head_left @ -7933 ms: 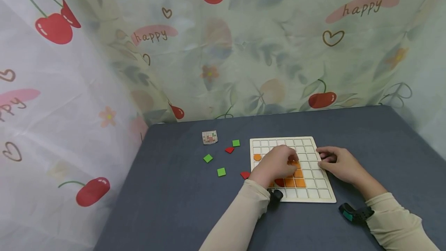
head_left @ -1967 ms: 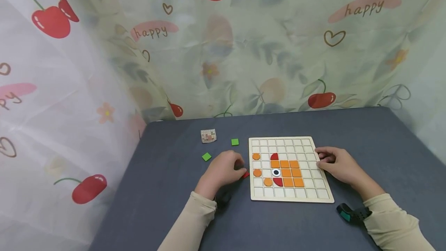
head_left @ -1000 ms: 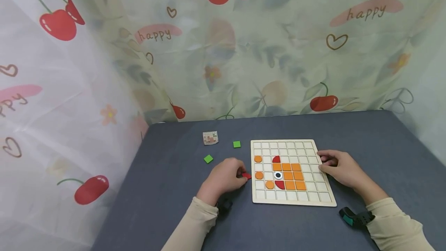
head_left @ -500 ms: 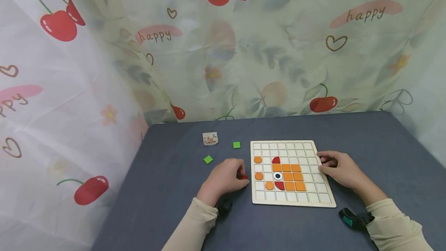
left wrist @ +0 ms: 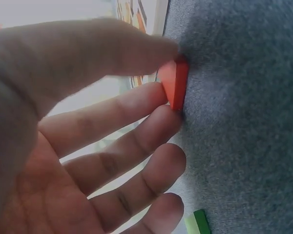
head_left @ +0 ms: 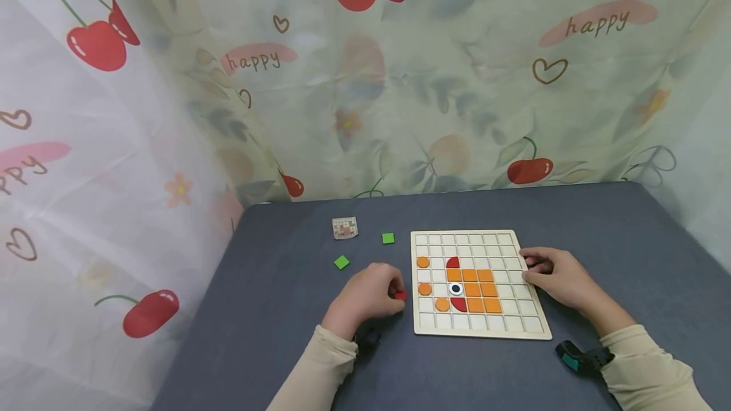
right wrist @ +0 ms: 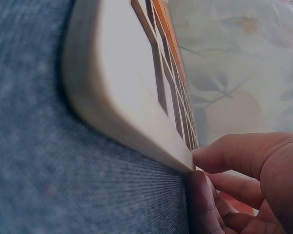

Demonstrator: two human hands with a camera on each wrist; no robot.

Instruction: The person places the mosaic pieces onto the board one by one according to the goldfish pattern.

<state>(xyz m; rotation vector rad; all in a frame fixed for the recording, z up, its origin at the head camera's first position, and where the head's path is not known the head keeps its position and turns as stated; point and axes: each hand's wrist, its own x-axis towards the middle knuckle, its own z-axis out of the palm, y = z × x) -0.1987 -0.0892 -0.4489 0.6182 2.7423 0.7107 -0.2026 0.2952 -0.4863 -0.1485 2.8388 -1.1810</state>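
Observation:
My left hand [head_left: 368, 293] is low over the table, just left of the gridded board [head_left: 520, 319]. Its thumb and first two fingers pinch a small red tile [left wrist: 173, 85], tilted close to the cloth in the left wrist view; the other fingers are loosely bent. My right hand [head_left: 562, 274] grips the right edge of the board, thumb and fingers at the rim [right wrist: 132, 139] in the right wrist view. On the board sit orange square tiles [head_left: 471, 288], orange round tiles [head_left: 422, 262], an eye tile [head_left: 455, 288] and two red quarter-round tiles [head_left: 458, 304].
Two green square tiles [head_left: 341, 262] lie on the dark table [head_left: 257, 335] beyond my left hand. A small patterned card [head_left: 345, 228] is near the back. A printed curtain [head_left: 394, 100] hangs behind and along the left side.
Since the earliest frame, my left hand has left the board and taken hold of a red tile, drawing it slightly toward itself. Another red tile has gone from the table. The right hand stays put.

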